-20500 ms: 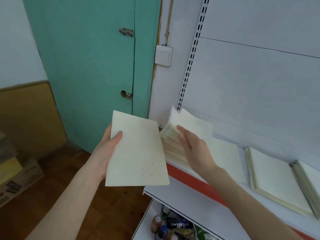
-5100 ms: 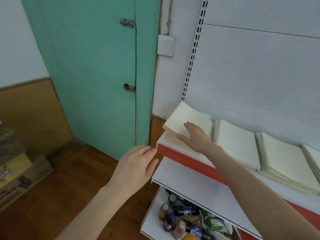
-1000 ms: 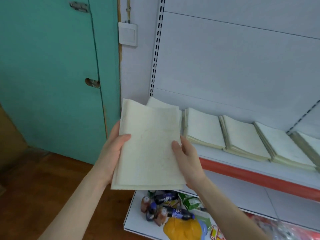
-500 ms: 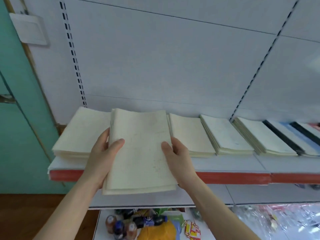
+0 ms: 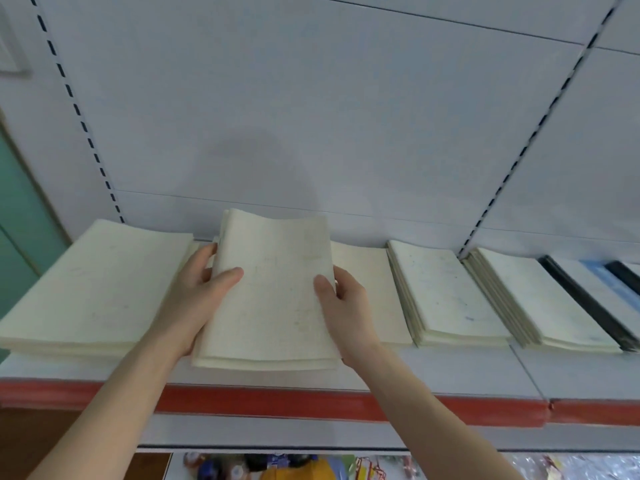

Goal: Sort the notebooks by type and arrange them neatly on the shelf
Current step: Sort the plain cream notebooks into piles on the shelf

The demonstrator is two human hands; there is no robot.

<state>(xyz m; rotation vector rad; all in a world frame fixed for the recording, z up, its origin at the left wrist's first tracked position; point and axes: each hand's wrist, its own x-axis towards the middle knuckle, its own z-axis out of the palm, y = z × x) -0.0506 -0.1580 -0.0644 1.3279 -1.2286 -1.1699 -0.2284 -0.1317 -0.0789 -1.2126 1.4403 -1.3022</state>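
The step in hand looks like setting a bundle of cream notebooks [image 5: 273,292] into the row on the shelf [image 5: 450,372], between the leftmost pile [image 5: 97,289] and the next pile [image 5: 363,289]. The left hand [image 5: 197,299] and right hand [image 5: 346,313] grip its long sides, thumbs on top. Its long axis runs front to back, far end raised toward the back panel; whether the near edge touches the shelf is unclear. Next it needs lowering and squaring with its neighbours.

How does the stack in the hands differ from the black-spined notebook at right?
The held stack is all cream; the black-spined notebook has a dark spine. Left hand and right hand grip the held stack; the black-spined notebook lies untouched. Both are closed, covers up.
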